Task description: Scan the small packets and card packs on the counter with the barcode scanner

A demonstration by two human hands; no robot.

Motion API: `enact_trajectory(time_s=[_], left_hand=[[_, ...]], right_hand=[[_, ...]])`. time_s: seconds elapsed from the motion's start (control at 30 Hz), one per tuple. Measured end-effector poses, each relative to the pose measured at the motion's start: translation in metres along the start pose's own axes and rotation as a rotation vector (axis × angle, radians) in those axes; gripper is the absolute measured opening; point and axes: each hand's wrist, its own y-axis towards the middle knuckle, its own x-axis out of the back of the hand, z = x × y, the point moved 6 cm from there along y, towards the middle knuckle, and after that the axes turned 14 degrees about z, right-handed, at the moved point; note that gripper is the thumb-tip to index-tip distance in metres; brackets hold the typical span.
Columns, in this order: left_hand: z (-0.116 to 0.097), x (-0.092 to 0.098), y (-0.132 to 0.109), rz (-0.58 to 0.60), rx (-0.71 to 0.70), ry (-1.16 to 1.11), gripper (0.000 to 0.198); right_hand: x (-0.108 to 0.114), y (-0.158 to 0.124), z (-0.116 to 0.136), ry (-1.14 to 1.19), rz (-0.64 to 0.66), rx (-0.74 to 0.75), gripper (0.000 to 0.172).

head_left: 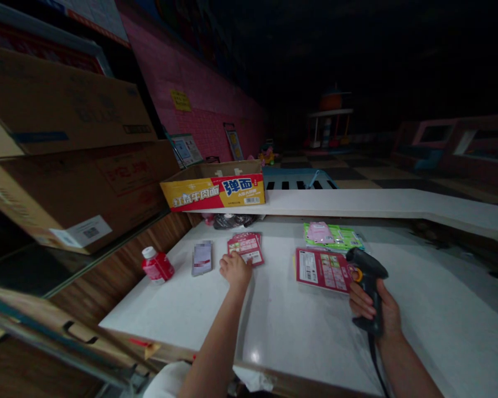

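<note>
Gripping: right hand point(371, 309) closed around black scanner point(368, 271), 1 o'clock. Left hand point(235, 272) empty, loosely curled, resting on white counter point(170, 309), 12 o'clock, just beside red cards point(245, 250). Also on counter: red leaflet point(321, 270), touching scanner, 1 o'clock; red bottle point(157, 265), 11 o'clock; green packets point(332, 235), 1 o'clock. Farthest: yellow carton point(213, 187), 12 o'clock.

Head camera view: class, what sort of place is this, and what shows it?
Probably a small shop's checkout counter: the right hand holds a barcode scanner above a white counter, with printed packets lying on it and stacked cardboard cartons beside it.
</note>
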Motion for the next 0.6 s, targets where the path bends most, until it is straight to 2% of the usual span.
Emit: enact_trajectory(time_s=[0.2, 0.33, 0.4, 0.47, 0.53, 0.6], left_hand=[[0.021, -0.004, 0.004, 0.044, 0.074, -0.038, 0.058], [0.034, -0.003, 0.011, 0.093, 0.059, -0.174, 0.057], [0.045, -0.003, 0.017, 0.080, 0.061, -0.342, 0.054], [0.055, -0.009, 0.022, 0.106, 0.090, -0.615, 0.045], [0.058, -0.024, 0.024, 0.251, 0.127, -0.964, 0.033], [0.048, -0.042, 0.020, 0.457, 0.124, -1.291, 0.029]], right_hand=[[0.000, 0.000, 0.000, 0.011, -0.008, -0.010, 0.033], [0.001, 0.000, -0.001, 0.018, -0.007, -0.023, 0.032], [0.002, 0.000, -0.001, 0.027, -0.003, -0.021, 0.032], [0.002, 0.000, -0.002, 0.046, 0.000, -0.021, 0.032], [0.003, 0.000, -0.002, 0.065, 0.002, -0.022, 0.032], [0.004, -0.001, -0.003, 0.075, 0.015, -0.026, 0.032]])
